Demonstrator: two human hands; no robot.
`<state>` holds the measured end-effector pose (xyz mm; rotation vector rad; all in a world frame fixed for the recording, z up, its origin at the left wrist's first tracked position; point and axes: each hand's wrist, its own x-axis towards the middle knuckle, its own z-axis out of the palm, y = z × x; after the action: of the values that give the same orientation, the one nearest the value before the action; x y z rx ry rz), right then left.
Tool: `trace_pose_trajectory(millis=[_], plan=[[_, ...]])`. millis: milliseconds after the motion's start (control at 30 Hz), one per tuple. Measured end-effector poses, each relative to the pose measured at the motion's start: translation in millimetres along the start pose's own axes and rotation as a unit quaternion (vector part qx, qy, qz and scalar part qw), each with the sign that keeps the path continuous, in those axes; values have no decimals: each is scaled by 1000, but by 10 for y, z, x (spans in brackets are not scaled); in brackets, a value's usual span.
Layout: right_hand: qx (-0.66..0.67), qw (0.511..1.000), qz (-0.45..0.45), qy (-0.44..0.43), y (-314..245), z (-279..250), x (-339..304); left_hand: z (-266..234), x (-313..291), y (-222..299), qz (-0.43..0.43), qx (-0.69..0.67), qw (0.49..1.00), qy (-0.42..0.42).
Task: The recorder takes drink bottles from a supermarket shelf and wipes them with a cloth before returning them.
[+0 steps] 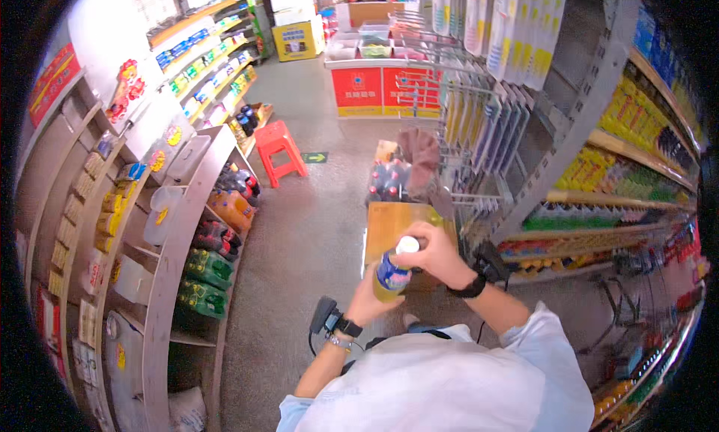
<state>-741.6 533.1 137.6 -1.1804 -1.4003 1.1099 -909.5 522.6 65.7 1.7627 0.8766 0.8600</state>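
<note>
I hold a plastic bottle (pixel 391 276) with a white cap, a blue label and yellowish contents in front of my body, tilted. My left hand (pixel 365 303) is closed around its lower part. At the top, the fingers of my right hand (pixel 437 254) are closed on the neck beside the cap; whether they touch the cap itself I cannot tell. Just beyond the hands lies a brown flat-topped box or board (pixel 386 221), partly covered by the bottle and right hand.
Racks with hanging packets (pixel 479 125) and stocked shelves (pixel 607 166) line the right. On the left stands a wooden shelf unit (pixel 176 282) with drink packs. A red stool (pixel 278 151) is ahead left. Bottles with red caps (pixel 388 179) and a brown cloth (pixel 419 162) lie beyond the brown top.
</note>
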Motion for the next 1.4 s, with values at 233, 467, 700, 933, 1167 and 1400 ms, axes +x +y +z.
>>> trace_pose_trajectory(millis=[233, 467, 700, 933, 1167, 1400], plan=[[33, 996, 53, 63, -531, 57, -437, -9, -96, 182, 9, -73, 997, -15], [78, 994, 14, 72, -291, -130, -1055, 151, -130, 552, -9, -197, 976, -95], [53, 984, -37, 166, -249, -375, -1582, 773, -22, 1137, 77, 48, 991, -101], [53, 949, -71, 304, -129, -1094, -2048, 1647, 96, 1407, 151, 36, 970, -189], [109, 939, -79, 316, -73, -1847, -2666, 2505, 149, 1679, 150, -6, 952, -268], [149, 926, -68, 341, -108, -2340, -3252, 3203, 128, 1956, 118, -28, 938, -324]])
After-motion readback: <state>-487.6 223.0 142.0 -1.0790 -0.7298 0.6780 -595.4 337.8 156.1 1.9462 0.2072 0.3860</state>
